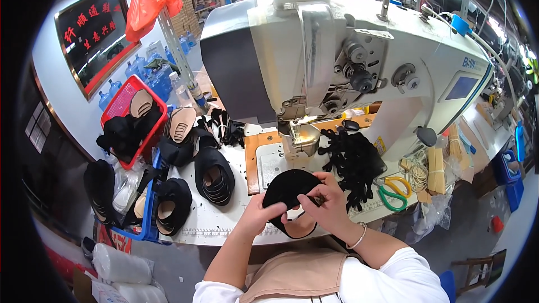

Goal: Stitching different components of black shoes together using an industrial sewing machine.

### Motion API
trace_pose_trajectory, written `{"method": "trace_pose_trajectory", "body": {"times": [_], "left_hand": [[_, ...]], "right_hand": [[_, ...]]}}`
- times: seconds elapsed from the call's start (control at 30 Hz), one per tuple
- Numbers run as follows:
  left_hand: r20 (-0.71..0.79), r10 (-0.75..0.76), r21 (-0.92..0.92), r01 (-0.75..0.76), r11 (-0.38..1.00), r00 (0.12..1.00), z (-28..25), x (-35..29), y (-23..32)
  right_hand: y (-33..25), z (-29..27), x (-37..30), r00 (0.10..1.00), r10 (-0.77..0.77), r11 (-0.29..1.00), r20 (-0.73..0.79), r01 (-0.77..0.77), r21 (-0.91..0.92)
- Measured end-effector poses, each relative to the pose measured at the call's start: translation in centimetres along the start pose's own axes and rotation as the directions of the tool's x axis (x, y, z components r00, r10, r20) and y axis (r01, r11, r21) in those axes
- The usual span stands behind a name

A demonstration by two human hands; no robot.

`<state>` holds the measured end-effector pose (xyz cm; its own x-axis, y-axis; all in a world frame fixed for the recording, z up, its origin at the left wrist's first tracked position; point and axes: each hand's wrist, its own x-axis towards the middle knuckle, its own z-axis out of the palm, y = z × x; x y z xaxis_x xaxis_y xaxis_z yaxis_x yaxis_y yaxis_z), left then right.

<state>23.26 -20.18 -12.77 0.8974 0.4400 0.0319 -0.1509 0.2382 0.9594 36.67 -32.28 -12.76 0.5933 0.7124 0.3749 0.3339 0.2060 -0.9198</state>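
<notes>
A black shoe upper [291, 185] with a beige inner side is held between my two hands, just in front of the sewing machine [233, 50]. My left hand [255, 214] grips its left edge, thumb lying across the black fabric. On the right, my right hand [328, 205] pinches the upper's edge with thumb and fingers. Whether a small strip also sits in that pinch, I cannot make out. The machine's needle area [303, 134] stands just beyond the upper. A heap of black fabric strips [353, 160] lies close to my right hand.
Scissors [396, 192] with green and yellow handles lie at right. Several black shoe uppers [214, 177] fill the table's left side, beside a blue crate [147, 213] and a red basket [120, 98]. A coil of cord [414, 174] rests farther right. An orange bag [150, 5] hangs upper left.
</notes>
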Motion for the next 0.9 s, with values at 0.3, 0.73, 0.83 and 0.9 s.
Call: {"method": "trace_pose_trajectory", "body": {"times": [0.3, 0.73, 0.83, 0.9], "left_hand": [[-0.17, -0.042, 0.142, 0.067, 0.988, 0.984, 0.8, 0.4, 0.2], [-0.125, -0.261, -0.275, 0.22, 0.936, 0.957, 1.6, 6.0, 4.7], [-0.126, -0.335, -0.341, 0.277, 0.899, 0.934, 1.0, 7.8, 5.7], [-0.164, -0.33, -0.265, 0.281, 0.922, 0.929, 1.0, 8.6, 6.5]], "right_hand": [[1.1, -0.7, 1.5, 0.999, -0.01, 0.998, -0.045, 0.013, 0.067], [-3.3, -3.4, 9.0, 0.768, 0.567, 0.72, 0.298, -0.638, 0.273], [-3.0, -3.8, 11.1, 0.777, 0.522, 0.765, 0.351, -0.609, 0.21], [-4.0, -3.9, 11.7, 0.785, 0.551, 0.794, 0.283, -0.597, 0.112]]}}
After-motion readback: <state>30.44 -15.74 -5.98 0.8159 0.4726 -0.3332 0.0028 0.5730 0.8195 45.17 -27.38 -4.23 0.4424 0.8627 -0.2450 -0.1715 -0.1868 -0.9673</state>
